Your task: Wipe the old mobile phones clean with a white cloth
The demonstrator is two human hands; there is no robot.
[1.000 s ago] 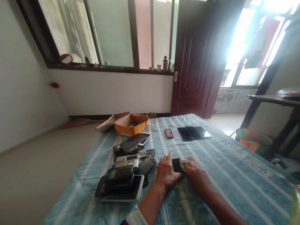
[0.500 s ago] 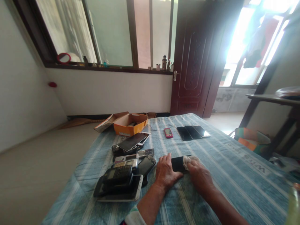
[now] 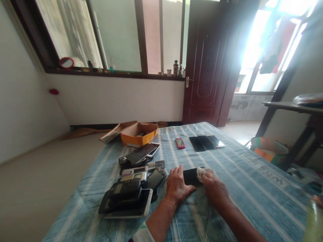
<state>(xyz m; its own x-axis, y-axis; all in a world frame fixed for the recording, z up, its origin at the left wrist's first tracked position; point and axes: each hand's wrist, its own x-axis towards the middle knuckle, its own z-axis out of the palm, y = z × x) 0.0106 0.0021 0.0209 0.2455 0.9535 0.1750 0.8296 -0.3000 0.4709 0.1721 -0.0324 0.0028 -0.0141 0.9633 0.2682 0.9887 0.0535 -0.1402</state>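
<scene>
A black smartphone [image 3: 189, 176] lies flat on the blue striped cloth [image 3: 191, 222]. My left hand [image 3: 177, 184] grips its left end, thumb along the near edge and fingers at the far side. In my right hand [image 3: 214, 188] is a crumpled white cloth [image 3: 201, 174], pressed onto the right part of the phone's screen. Left of my left hand lies a heap of old phones, with a dark slider-like phone [image 3: 155, 178] nearest to it. A black handset [image 3: 125, 190] rests on a white-edged tablet [image 3: 146, 203] in that heap.
An open orange box [image 3: 140, 138] stands at the table's far left, beyond stacked phones [image 3: 141, 153]. A pink phone [image 3: 180, 143] and three dark smartphones in a row [image 3: 206, 143] lie farther back. At the lower right edge is a greenish bottle-like object [image 3: 314, 222].
The whole view has shifted slightly. Both hands keep nearly the same place on the phone, and the white cloth is still at its right part.
</scene>
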